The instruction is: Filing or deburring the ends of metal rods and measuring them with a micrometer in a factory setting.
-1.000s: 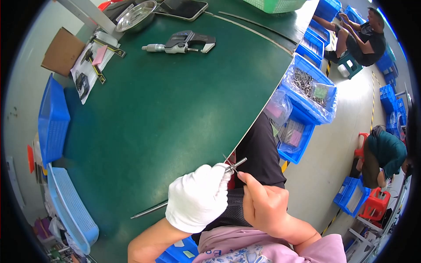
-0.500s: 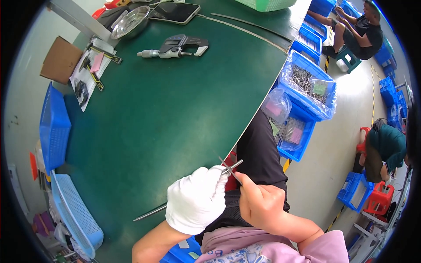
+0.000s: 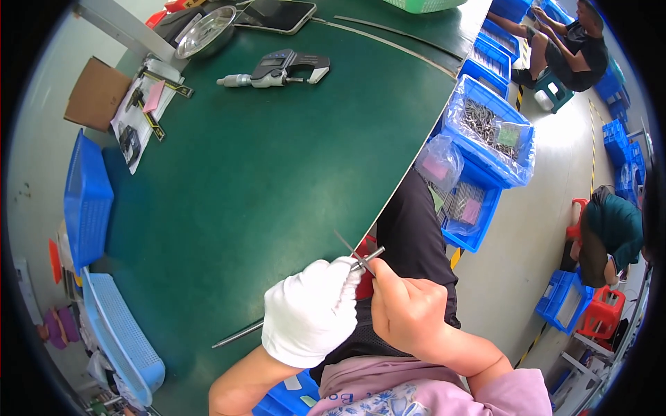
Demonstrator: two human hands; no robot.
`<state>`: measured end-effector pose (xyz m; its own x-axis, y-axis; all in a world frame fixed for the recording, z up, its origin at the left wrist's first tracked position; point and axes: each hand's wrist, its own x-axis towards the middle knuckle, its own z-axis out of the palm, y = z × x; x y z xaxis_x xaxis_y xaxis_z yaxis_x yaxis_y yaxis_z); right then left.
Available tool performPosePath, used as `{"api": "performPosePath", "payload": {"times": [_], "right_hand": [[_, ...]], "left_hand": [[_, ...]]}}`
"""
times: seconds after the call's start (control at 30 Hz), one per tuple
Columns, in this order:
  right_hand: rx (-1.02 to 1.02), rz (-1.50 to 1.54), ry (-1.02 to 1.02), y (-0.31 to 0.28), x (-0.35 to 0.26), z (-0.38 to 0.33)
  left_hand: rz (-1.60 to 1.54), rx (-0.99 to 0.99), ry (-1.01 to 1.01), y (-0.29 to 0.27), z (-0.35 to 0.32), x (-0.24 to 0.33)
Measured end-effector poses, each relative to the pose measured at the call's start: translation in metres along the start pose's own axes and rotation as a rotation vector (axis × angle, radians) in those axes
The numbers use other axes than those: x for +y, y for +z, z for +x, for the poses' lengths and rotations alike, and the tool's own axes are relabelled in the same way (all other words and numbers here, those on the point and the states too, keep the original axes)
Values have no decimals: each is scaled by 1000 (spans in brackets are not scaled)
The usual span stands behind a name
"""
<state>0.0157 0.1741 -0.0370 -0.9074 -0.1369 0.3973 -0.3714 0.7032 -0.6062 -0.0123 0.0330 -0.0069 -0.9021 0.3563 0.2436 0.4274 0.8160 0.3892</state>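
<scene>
The bare right hand (image 3: 409, 312) has its fingers pinched around a slim metal pin (image 3: 368, 258), whose bright end pokes up and to the right from between the two hands; a second, finer sliver of metal (image 3: 345, 243) slants up and to the left from the same spot, so the two thin pieces cross just above the fingertips. The left hand (image 3: 310, 312), in a white cotton glove, is curled closed, its fingertips meeting the right hand's at the pin; which hand bears most of the grip cannot be told from this angle. Both hands hover just off the near edge of the green table (image 3: 263, 173), above the person's dark-clothed lap, with the pin's long axis running diagonally, roughly parallel to that table edge. A long thin metal rod (image 3: 237, 334) lies flat on the tabletop just left of the gloved hand, nearer to it than to the bare one, slanting the same way. Farther out, a digital micrometer (image 3: 274, 69) rests near the far end of the table beside a shallow steel dish (image 3: 205, 31) and a phone (image 3: 276, 14). To the right, on the floor, stands a blue bin of metal pins lined with plastic (image 3: 489, 132).
</scene>
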Motion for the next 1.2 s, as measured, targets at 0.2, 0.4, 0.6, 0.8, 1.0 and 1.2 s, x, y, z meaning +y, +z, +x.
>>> {"api": "performPosePath", "payload": {"times": [0.2,0.4,0.6,0.8,1.0,1.2], "right_hand": [[-21,30,36,-5,1,-8],[-31,47,60,-5,-2,-12],[-10,23,38,1,-1,-5],[-71,32,83,-7,2,-12],[84,341,109,-22,7,-3],[-24,500,285,-24,9,-13]], "left_hand": [[22,-51,-14,-1,0,4],[-12,-35,-37,-2,-1,1],[9,-30,-18,-1,1,0],[-5,-35,-6,0,0,2],[-13,-13,-10,-2,-1,0],[-34,-28,-33,-1,1,2]]}}
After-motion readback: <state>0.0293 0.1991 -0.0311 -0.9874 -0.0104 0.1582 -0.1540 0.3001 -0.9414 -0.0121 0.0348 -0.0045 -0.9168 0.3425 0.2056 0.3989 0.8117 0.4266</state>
